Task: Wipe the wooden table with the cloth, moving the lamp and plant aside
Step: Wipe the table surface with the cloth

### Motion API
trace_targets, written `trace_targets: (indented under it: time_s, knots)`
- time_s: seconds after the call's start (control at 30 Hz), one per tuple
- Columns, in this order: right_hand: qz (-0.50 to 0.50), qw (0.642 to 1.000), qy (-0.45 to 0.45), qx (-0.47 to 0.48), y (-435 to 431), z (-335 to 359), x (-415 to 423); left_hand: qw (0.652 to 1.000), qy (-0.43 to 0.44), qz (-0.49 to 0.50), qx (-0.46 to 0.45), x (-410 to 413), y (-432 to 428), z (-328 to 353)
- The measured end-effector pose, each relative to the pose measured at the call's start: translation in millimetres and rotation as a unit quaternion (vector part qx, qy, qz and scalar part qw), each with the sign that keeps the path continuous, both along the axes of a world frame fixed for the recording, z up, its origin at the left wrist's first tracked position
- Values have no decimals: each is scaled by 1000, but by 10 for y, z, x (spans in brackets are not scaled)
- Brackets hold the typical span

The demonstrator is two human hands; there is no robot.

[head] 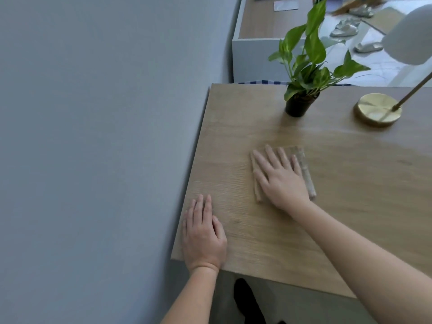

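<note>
My right hand (279, 177) presses flat, fingers straight, on a folded beige cloth (306, 169) in the middle of the wooden table (350, 195). My left hand (203, 232) rests flat on the table near its left front corner. A green plant in a small black pot (299, 105) stands at the back of the table, behind the cloth. To its right stands a lamp with a round brass base (377, 109), a slanted brass stem and a white shade (411, 36) at the frame's right edge.
A grey wall (105, 136) runs along the table's left edge. Behind the table stands a white cabinet (252, 54) with a wooden top. Several pale shoes (346, 29) lie on the floor beyond. A dark shoe (245, 298) shows under the table's front edge.
</note>
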State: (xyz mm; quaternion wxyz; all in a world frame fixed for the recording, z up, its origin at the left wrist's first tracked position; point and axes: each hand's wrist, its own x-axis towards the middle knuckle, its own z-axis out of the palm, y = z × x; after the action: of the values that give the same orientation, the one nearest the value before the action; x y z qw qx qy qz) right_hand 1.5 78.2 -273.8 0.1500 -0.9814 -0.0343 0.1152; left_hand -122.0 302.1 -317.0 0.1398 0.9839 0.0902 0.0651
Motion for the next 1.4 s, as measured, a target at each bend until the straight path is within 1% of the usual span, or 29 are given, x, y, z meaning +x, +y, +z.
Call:
trace_targets:
  time_s: [0.07,0.13,0.23,0.3,0.37,0.43,0.53,0.6,0.67,0.73,0.8,0.87,0.93,1.0,1.07,1.23,1.3,1.4]
  knots:
    - [51,999,-11,-11,-199,-6,-427,1000,2,2,0,6,1,-1]
    - [36,999,-10,-22,-620,21,-569,1000,5,3,2,6,-3,-12]
    - [-91,995,-4,-32,-1124,64,-212,1000,6,-1,3,-8,-5,-8]
    - [-165,986,4,-27,-1091,61,163,1000,5,0,2,-5,-1,-5]
    - [-195,981,10,-18,-816,58,455,1000,6,3,3,-1,-7,1]
    - [-164,986,12,-3,-478,51,549,1000,6,4,5,5,-19,7]
    - [-53,999,-6,8,-169,10,229,1000,0,7,7,-1,-16,6]
    - [-7,1000,-17,-12,-271,-38,-144,1000,2,6,14,-9,-14,13]
    - [-9,999,-22,-23,-579,-26,-325,1000,3,7,16,-6,-20,18]
    - [-50,998,-13,-23,-913,22,-240,1000,3,6,14,2,-33,16]
    - [-123,992,-7,-30,-1064,28,-16,1000,3,4,12,0,-31,23]
    - [-191,981,3,-29,-969,-13,229,1000,0,5,12,9,-19,23]
    - [-219,975,13,-27,-723,-49,376,1000,-1,6,9,8,-12,22]
    - [-182,983,13,-29,-421,-67,368,1000,-6,7,5,11,-11,21]
    - [-128,992,4,-23,-109,-83,164,1000,-8,7,3,10,-20,12]
    - [-13,1000,0,14,539,-128,-907,1000,-3,2,7,11,-19,40]
    - [24,1000,-1,12,556,-149,-1332,1000,-2,6,3,11,-38,55]
    - [55,998,-10,0,239,-148,-1786,1000,-1,10,3,-7,-49,73]
